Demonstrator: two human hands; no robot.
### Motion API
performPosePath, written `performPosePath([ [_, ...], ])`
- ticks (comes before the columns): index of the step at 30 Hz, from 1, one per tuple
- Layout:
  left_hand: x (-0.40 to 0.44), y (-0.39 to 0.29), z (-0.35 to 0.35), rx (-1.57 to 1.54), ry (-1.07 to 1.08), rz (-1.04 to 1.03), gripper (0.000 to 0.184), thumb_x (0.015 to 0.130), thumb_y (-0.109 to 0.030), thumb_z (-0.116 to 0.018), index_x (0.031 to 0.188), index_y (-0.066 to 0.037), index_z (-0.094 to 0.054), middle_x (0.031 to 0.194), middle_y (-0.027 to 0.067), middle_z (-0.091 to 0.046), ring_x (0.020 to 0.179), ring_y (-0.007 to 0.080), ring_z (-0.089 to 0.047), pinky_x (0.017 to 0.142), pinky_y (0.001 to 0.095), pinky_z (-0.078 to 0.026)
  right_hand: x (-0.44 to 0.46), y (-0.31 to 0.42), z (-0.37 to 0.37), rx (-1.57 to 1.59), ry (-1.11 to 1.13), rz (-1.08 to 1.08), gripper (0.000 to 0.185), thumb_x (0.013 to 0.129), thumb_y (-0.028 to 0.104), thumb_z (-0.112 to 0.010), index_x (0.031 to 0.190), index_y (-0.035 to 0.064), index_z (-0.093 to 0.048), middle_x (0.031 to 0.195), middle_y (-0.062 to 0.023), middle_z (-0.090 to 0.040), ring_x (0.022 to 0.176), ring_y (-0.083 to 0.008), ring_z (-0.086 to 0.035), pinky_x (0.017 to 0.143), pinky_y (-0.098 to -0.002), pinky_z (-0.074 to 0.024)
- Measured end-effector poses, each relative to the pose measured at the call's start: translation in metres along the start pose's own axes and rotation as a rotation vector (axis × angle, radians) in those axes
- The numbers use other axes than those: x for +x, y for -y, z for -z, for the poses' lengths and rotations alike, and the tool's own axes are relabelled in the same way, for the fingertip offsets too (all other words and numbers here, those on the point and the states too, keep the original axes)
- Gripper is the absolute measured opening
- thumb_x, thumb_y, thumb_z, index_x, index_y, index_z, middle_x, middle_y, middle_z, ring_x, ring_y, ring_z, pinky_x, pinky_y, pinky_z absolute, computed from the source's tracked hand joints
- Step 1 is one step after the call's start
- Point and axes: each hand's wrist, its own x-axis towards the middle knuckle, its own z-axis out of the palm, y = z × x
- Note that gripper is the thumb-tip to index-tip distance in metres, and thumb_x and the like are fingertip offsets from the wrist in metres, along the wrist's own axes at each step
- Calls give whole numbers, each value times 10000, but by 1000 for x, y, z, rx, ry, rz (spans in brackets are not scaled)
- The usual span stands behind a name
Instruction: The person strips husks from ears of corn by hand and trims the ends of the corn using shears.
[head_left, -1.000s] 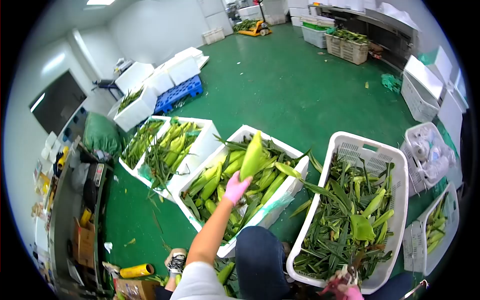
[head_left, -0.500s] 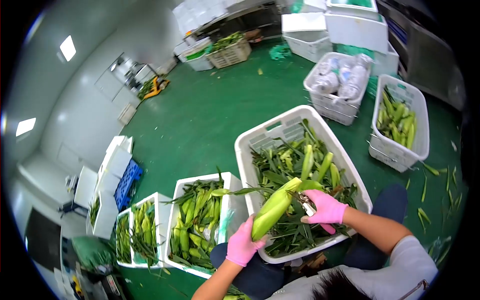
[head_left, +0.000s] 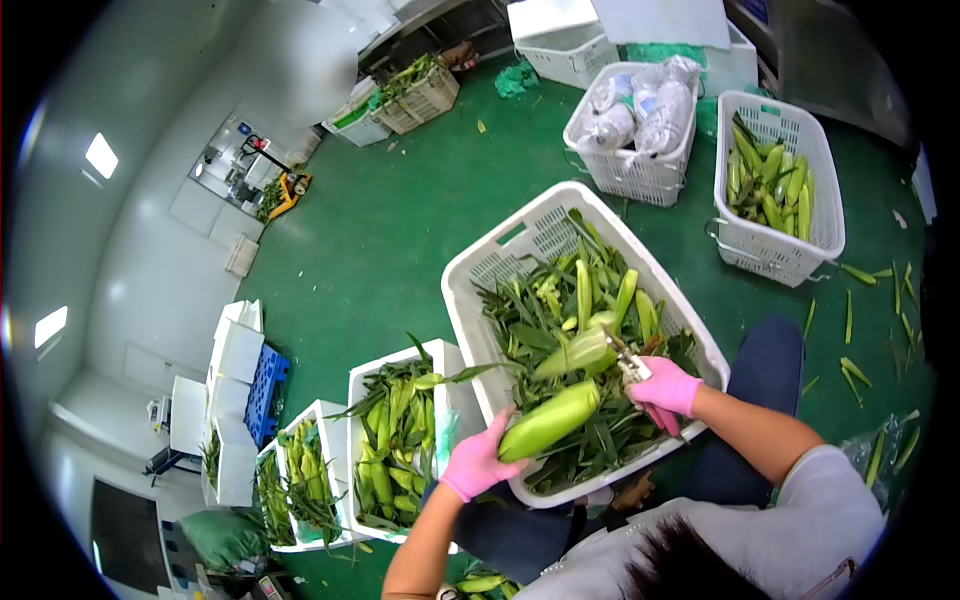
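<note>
My left hand (head_left: 478,458), in a pink glove, is closed around the lower end of a green corn ear (head_left: 550,420) with its husk on. My right hand (head_left: 662,388), also gloved in pink, grips metal pruning shears (head_left: 625,358), whose blades point up and left. Near the blades a paler piece of husk (head_left: 575,355) lies over the leaves. Both hands are above the near half of a large white crate (head_left: 462,290), which holds cut leaves and husks (head_left: 530,335).
White foam boxes of corn (head_left: 445,400) stand at the left. Beyond the large crate are a basket of wrapped bottles (head_left: 640,185) and a basket of corn (head_left: 770,255). Leaf scraps (head_left: 850,370) lie on the green floor at right. My knee (head_left: 775,360) is beside the crate.
The view has swung right from the foam boxes to the large crate. My left hand has brought a corn ear over that crate. In the last half second, a husk piece has come apart from the ear.
</note>
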Motion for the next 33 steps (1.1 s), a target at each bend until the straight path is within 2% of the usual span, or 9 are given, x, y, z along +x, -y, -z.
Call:
performPosePath([
  [5,28,-28,48,225,203,-430,845,783,-450,-790,1512,-182,-457,1191,164,-691,1028,372,-687,880,401,-548,8,10,10,-368,324,338,385,861,185,-752,1181,42,-592,901,-81,-670,740,-162,-663,723,-323,-570],
  [8,40,-57,72,342,239,-516,789,797,-452,-781,1484,-208,-478,1141,113,-684,988,351,-684,851,436,-534,-15,21,-4,-174,546,51,598,859,219,-790,1357,44,-507,1055,-65,-652,842,-161,-651,795,-329,-570],
  [11,56,-29,57,403,52,-702,761,782,-438,-795,1448,-200,-514,1146,93,-691,1085,320,-665,991,478,-466,-41,28,-16,36,531,56,657,860,208,-782,1402,26,-457,1158,-73,-612,864,-148,-625,784,-307,-551],
  [13,27,-60,49,580,-569,-608,657,787,-319,-812,1375,-156,-571,1171,116,-678,1104,310,-652,1036,458,-440,-38,11,-19,61,383,-58,690,854,175,-778,1430,18,-432,1212,-76,-598,1013,-143,-594,906,-308,-516],
  [16,17,-41,-39,-147,-811,-201,538,850,-172,-779,1319,-22,-561,1255,166,-622,1122,311,-648,988,381,-516,-25,-25,-36,284,234,47,683,836,126,-772,1414,6,-429,1229,-70,-593,1125,-141,-561,1001,-320,-480],
  [20,47,-62,-116,-1820,-368,167,619,1017,-345,-625,1489,-32,-375,1375,135,-562,1226,228,-570,1056,366,-460,-9,-43,-64,180,231,263,617,822,140,-774,1356,20,-490,1142,-58,-620,1023,-142,-592,913,-311,-511],
  [23,36,-43,-115,-2006,-204,85,563,1007,-318,-640,1445,-32,-433,1246,95,-619,1155,170,-579,1008,363,-481,-19,-16,-67,121,246,60,598,820,175,-787,1335,15,-527,1024,-61,-653,890,-149,-626,821,-316,-539],
  [29,9,-23,-87,-881,-270,-60,729,906,-312,-733,1480,10,-419,1326,132,-601,1191,218,-580,1049,351,-456,-8,4,-40,-615,174,388,845,763,365,-853,1400,-31,-464,1110,-160,-641,1032,-276,-637,942,-370,-521],
  [33,-2,-17,-68,-881,31,-64,745,892,-319,-732,1487,2,-421,1333,125,-603,1205,199,-559,1054,339,-447,5,-1,-31,-792,190,681,826,784,407,-811,1390,-41,-473,1094,-209,-645,1026,-316,-668,916,-375,-544],
])
